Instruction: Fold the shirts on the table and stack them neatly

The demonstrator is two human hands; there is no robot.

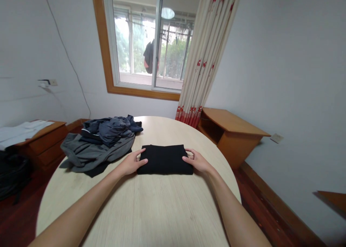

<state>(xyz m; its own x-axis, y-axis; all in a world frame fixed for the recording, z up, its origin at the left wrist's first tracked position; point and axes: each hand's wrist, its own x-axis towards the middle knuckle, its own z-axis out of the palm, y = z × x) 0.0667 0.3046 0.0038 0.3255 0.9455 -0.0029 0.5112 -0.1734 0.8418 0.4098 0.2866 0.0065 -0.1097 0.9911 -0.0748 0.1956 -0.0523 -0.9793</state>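
Observation:
A black garment [164,160], folded into a flat rectangle, lies on the round light-wood table [151,211]. Its exact kind does not show. My left hand [133,162] grips its left edge, with the thumb on top and the other fingers at the side. At the right edge my right hand [196,161] does the same, thumb over the cloth and fingertips partly hidden behind it. To the left of my left hand sits a loose heap of clothes [105,139] in grey, dark blue and black, crumpled together.
Beyond the table are a window [154,41] and a cream curtain [202,52] with red flowers. A wooden desk [232,131] stands at the right near the wall. On the left are a drawer cabinet [51,146] with papers on it and a black bag [12,175].

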